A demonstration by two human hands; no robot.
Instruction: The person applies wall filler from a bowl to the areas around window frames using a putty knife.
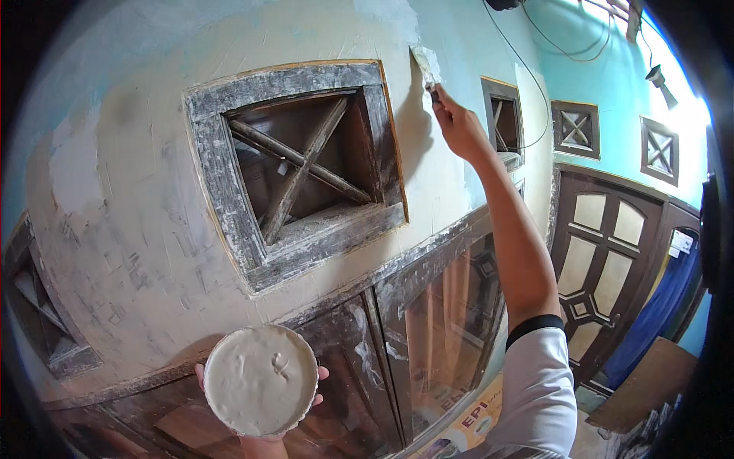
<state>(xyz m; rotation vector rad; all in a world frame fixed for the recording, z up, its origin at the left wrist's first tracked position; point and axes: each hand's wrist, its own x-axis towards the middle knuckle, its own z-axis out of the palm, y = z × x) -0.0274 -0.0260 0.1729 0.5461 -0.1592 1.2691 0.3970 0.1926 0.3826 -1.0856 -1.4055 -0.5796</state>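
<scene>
My left hand (pixel 258 440) holds a round bowl (pixel 261 379) filled with pale wall putty, low in the view; only my fingertips show around its rim. My right hand (pixel 456 122) is raised high and grips a putty knife (pixel 425 67) whose blade lies against the wall (pixel 130 199), just right of a square wooden vent (pixel 302 164) with a cross brace. Fresh cream putty covers the wall around the vent; blue-green paint shows beyond it.
Below the vent runs a wooden window frame with glass panes (pixel 440 321). More square vents (pixel 575 128) sit along the wall to the right. A dark panelled door (pixel 604 260) and a blue curtain (pixel 657 314) stand at the right. Cables hang near the top.
</scene>
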